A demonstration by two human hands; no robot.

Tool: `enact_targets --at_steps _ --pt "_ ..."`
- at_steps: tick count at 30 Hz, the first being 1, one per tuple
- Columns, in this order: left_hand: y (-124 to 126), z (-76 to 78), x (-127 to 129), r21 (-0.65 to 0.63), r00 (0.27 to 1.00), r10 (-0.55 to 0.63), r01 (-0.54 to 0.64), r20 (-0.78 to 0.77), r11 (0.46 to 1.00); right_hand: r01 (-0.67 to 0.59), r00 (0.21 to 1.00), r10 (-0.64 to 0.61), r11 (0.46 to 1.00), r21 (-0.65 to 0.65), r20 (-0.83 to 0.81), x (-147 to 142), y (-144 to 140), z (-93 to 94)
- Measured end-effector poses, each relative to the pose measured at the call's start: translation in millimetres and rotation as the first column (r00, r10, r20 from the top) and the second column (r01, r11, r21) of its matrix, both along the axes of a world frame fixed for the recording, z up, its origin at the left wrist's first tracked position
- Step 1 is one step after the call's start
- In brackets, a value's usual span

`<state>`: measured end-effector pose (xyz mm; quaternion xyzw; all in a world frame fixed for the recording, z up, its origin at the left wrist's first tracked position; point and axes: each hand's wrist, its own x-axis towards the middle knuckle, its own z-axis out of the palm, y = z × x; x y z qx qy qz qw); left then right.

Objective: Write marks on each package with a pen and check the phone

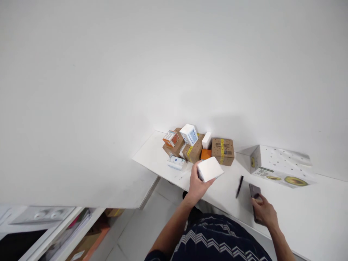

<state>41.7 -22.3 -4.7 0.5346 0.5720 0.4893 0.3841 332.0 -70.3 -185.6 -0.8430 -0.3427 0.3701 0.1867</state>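
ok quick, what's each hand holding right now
Left hand: closed, holding a white box.
Right hand: closed on a grey phone; whether it's lifted can't be told.

white wall (174,61), soft shadows | white table (312,221) along it | pale tiled floor (130,235) | shelving (81,233) lower left

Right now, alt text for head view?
The person's left hand holds a white box above a white table; the right hand is on a grey phone. A black pen lies beside the phone; cartons and an avocado-printed box sit behind.
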Motion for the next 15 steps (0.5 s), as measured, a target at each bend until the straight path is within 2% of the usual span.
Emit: enact_targets --at_steps 1,2,4,6,8,11,13,15 --pt "2 -3.3 -1 -0.002 1.000 0.014 -0.014 0.001 1.000 0.088 0.977 -0.076 0.995 0.054 -0.197 -3 2 11.4" --pt "5 -6.8 -3 -0.004 1.000 0.027 -0.027 0.003 1.000 0.191 0.905 -0.135 0.976 0.103 -0.404 -7 5 25.4" --pt "9 -13.5 -5 -0.005 0.999 0.047 -0.047 0.012 0.999 0.365 0.649 -0.185 0.927 0.088 -0.738 -18 8 60.5" --pt "12 -18.5 -6 0.001 0.998 0.054 -0.054 0.017 0.999 0.429 0.356 -0.117 0.902 0.050 -0.927 -34 10 100.8" --pt "13 -20.8 -6 -0.002 0.998 0.054 -0.054 0.018 0.999 0.429 0.153 -0.035 0.903 0.035 -0.988 -51 9 140.0" --pt "12 -19.6 -2 -0.012 0.999 0.045 -0.044 0.024 0.999 0.312 -0.054 0.028 0.950 0.010 -0.998 -79 4 185.2" --pt "10 -17.7 1 0.003 1.000 0.020 -0.020 0.020 1.000 0.204 -0.159 0.029 0.979 -0.004 -0.987 -97 2 202.7" --pt "7 -16.2 4 0.011 1.000 -0.007 0.007 0.022 1.000 0.093 -0.228 0.019 0.996 -0.003 -0.973 -113 0 210.5"
